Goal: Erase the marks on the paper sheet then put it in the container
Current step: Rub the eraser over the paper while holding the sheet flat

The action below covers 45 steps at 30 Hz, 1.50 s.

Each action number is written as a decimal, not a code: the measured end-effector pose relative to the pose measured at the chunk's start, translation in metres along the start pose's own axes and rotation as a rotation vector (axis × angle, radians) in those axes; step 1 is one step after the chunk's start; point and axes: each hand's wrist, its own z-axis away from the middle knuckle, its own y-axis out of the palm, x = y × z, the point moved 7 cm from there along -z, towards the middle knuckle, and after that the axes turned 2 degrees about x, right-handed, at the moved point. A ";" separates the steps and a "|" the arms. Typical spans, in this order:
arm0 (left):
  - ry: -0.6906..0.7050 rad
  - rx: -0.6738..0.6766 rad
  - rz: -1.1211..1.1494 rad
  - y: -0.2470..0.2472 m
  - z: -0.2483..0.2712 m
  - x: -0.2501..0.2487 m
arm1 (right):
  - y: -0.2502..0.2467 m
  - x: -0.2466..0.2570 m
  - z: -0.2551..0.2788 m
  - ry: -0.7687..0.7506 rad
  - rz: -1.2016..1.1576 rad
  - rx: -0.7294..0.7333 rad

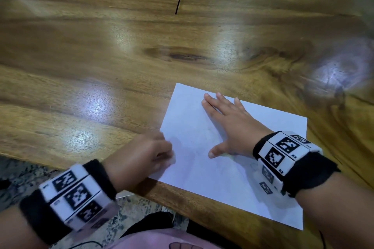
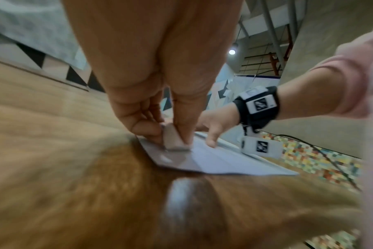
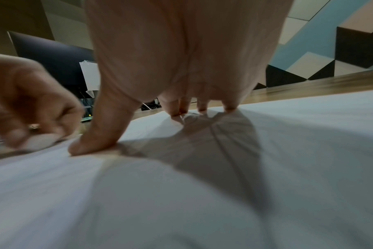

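Our paper sheet (image 1: 232,168) lies flat by the near edge of the wooden counter (image 1: 101,66). Our left hand (image 1: 139,155) pinches a small eraser (image 2: 174,139) and presses it on the sheet's left edge. Our right hand (image 1: 232,125) lies flat on the sheet, fingers spread.

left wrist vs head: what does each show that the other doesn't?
Only the left wrist view: the eraser close up, pinched between thumb and fingers of the left hand, its bottom edge on the paper near a corner.

Only the head view: the whole sheet on the wooden table, the right hand spread flat on it, and faint marks near the right wrist.

Both: paper, table, both hands, the wrist bands. No container is identifiable in either.
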 end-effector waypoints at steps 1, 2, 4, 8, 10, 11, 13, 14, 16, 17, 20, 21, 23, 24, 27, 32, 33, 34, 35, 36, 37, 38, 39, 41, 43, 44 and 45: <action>-0.001 0.076 0.019 0.006 0.005 0.002 | 0.000 0.000 0.000 0.000 0.000 0.001; -0.006 0.118 0.039 0.007 0.005 0.003 | 0.000 0.000 0.000 0.000 0.001 0.001; 0.002 0.036 0.048 -0.006 -0.010 0.000 | 0.000 0.000 0.000 0.001 0.006 0.001; 0.015 -0.168 -0.034 -0.026 -0.037 -0.007 | 0.000 0.000 0.001 0.001 0.005 0.002; 0.064 -0.091 -0.002 -0.012 -0.025 -0.008 | 0.000 0.000 0.000 -0.001 0.006 0.002; 0.070 -0.012 0.022 -0.002 -0.015 -0.008 | 0.000 0.000 0.001 -0.001 0.006 0.003; 0.050 0.135 0.062 0.015 0.000 -0.006 | 0.000 0.000 0.000 0.002 0.004 0.001; 0.039 0.164 0.079 0.016 0.000 -0.005 | 0.000 0.000 0.000 0.003 0.006 0.001; 0.030 0.095 0.077 0.005 -0.015 -0.008 | 0.000 0.000 0.000 0.004 0.009 0.002; 0.036 0.027 0.054 -0.005 -0.027 -0.011 | 0.000 0.000 0.000 0.004 0.010 0.001; 0.054 -0.109 -0.030 -0.024 -0.056 -0.020 | 0.000 0.000 0.000 0.003 0.006 -0.001; 0.055 -0.110 -0.037 -0.023 -0.058 -0.021 | 0.000 0.000 0.001 0.004 0.005 -0.002; 0.071 -0.070 -0.009 -0.012 -0.046 -0.019 | 0.000 0.000 0.001 0.004 0.008 0.000; 0.076 -0.017 0.016 -0.003 -0.035 -0.018 | 0.000 0.000 0.001 0.003 0.009 0.001; 0.064 0.177 0.057 0.019 -0.009 -0.018 | 0.000 0.001 0.001 0.003 0.009 0.002; 0.075 -0.052 -0.029 -0.018 -0.050 -0.023 | 0.000 0.000 0.001 0.002 0.024 0.004; 0.074 -0.079 -0.050 -0.022 -0.056 -0.023 | 0.000 0.000 0.001 0.001 0.023 0.004; 0.077 -0.089 -0.059 -0.021 -0.056 -0.022 | 0.000 0.000 0.000 0.000 0.021 0.003; 0.087 -0.075 -0.048 -0.018 -0.051 -0.022 | 0.000 0.000 0.000 0.000 0.018 0.005; 0.088 -0.028 -0.024 -0.012 -0.042 -0.023 | 0.000 0.000 0.000 0.001 0.015 0.006; 0.084 0.053 -0.005 -0.002 -0.031 -0.023 | 0.000 0.000 0.000 0.001 0.013 0.005; 0.083 0.150 0.002 0.008 -0.021 -0.024 | 0.000 0.000 0.000 0.001 0.012 0.004; 0.087 0.229 0.005 0.016 -0.015 -0.023 | 0.000 0.000 0.000 -0.001 0.011 0.004; 0.098 0.220 0.005 0.014 -0.017 -0.023 | 0.001 0.000 0.000 -0.001 0.010 0.005; 0.100 0.039 -0.010 -0.004 -0.029 -0.019 | 0.001 0.000 0.000 -0.001 0.009 0.003; 0.095 -0.034 -0.015 -0.010 -0.033 -0.017 | 0.001 0.000 0.000 -0.001 0.008 0.002; 0.100 -0.070 -0.010 -0.013 -0.034 -0.016 | 0.001 0.000 0.000 0.000 0.008 0.002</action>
